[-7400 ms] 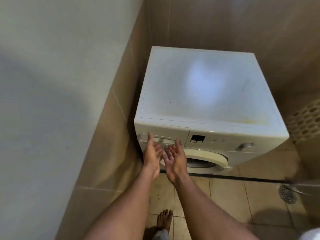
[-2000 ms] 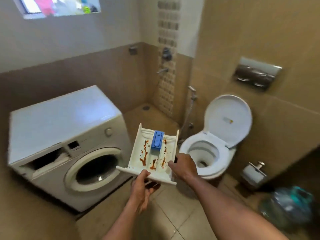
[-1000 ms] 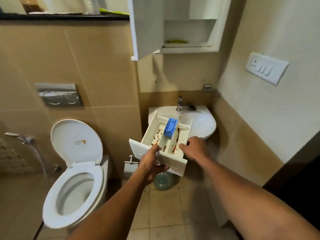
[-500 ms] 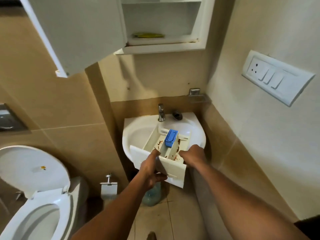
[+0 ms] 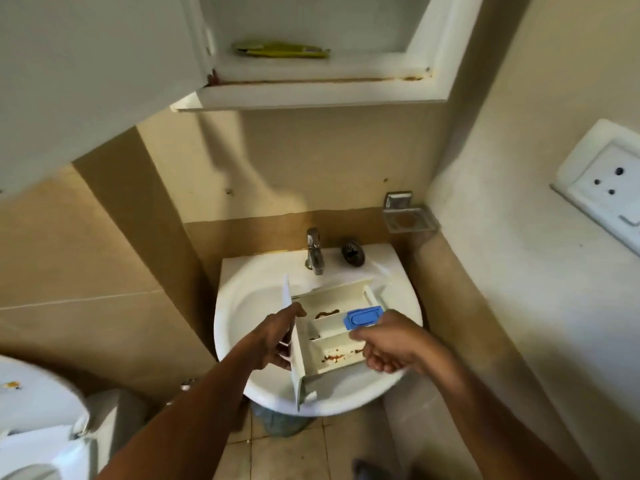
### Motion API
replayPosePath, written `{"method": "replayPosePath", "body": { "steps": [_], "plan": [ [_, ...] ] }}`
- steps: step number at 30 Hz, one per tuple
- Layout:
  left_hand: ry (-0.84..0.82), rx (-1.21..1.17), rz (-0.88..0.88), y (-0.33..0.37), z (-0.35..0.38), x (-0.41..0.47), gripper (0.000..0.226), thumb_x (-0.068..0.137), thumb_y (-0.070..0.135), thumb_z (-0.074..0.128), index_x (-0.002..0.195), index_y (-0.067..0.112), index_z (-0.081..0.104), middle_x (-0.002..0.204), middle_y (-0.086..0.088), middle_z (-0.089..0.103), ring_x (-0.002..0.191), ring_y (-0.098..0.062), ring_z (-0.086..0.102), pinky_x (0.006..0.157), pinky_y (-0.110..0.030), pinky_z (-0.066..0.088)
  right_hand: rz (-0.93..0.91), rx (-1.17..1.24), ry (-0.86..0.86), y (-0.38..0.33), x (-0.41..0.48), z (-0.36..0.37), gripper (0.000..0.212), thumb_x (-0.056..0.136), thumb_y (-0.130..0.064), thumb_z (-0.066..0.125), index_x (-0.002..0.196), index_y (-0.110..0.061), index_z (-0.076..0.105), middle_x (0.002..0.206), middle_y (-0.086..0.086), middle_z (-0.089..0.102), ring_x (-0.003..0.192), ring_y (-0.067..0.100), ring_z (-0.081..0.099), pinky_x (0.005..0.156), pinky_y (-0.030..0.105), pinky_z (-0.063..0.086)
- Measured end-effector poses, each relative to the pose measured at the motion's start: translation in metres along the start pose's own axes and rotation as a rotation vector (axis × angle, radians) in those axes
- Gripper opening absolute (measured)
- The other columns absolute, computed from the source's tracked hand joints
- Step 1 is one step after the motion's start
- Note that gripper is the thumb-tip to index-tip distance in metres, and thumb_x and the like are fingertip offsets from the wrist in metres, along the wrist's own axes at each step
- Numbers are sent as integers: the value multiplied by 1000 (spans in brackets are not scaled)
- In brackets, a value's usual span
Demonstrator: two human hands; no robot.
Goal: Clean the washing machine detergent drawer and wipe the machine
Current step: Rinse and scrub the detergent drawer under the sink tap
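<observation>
The white detergent drawer [image 5: 332, 337], streaked with brown stains and carrying a blue insert [image 5: 363, 316], hangs over the white basin [image 5: 242, 306], turned sideways with its front panel to the left. My left hand [image 5: 277, 341] grips that front panel. My right hand [image 5: 391, 344] holds the drawer's right side, fingers curled under the edge. The washing machine is out of view.
A chrome tap [image 5: 314, 251] and a dark drain plug [image 5: 353, 254] sit on the basin's back rim. Above hangs an open white cabinet [image 5: 311, 95] with a yellow packet [image 5: 280, 50]. A soap dish [image 5: 408, 218], a wall socket [image 5: 609, 181] and the toilet [image 5: 38, 427] surround me.
I have stepped closer to the basin, and the drawer has swung round so its front panel now faces left, lower over the bowl. Both hands keep hold of it.
</observation>
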State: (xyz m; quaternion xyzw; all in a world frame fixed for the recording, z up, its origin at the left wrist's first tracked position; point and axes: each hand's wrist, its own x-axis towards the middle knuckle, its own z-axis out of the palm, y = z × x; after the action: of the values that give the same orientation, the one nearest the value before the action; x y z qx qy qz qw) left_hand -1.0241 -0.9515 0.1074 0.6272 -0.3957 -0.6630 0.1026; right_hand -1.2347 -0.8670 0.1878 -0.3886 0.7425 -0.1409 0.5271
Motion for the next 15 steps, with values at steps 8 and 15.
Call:
{"method": "replayPosePath", "body": {
  "steps": [8,15],
  "plan": [
    [61,-128,-18,8,11,45,42,90,47,57,107,10,68,96,-14,64,77,-31,64,63,-35,57,-417,-321,250,-125,146,-24,33,91,-40,57,70,-15,62,68,3,65,62,21,63,62,33,52],
    [54,-213,-68,13,19,76,62,68,52,60,114,11,69,112,-19,71,95,-35,69,73,-37,58,-449,-757,244,-170,209,-13,27,88,-35,66,87,-8,63,85,1,63,83,21,64,67,30,52]
  ]
}}
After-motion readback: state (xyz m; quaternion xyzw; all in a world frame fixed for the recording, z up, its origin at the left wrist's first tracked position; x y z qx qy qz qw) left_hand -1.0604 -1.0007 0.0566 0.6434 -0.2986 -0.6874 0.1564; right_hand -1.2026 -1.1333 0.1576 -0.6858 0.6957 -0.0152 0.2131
